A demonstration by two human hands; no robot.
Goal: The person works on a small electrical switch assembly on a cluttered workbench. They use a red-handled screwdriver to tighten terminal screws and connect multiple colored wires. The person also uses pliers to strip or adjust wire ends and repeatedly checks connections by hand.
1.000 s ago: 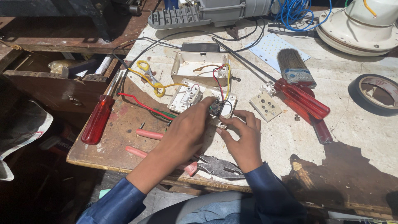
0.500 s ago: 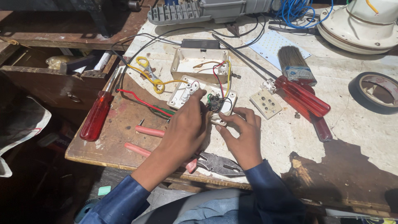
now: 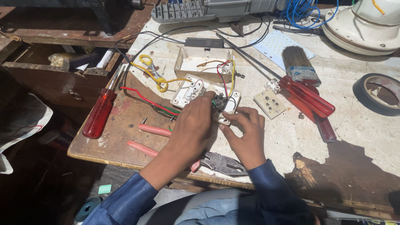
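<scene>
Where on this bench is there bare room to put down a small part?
Open patches: right of the right hand, below the red screwdrivers toward the tape roll; and the brown board between the lone red screwdriver and the pliers' pink handles. Crowded: around the white switch plate, open box and wires.

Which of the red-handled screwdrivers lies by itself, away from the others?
The red-handled screwdriver on the left, lying near the open drawer. The other two lie crossed together to the right of the hands, below the paintbrush.
</scene>
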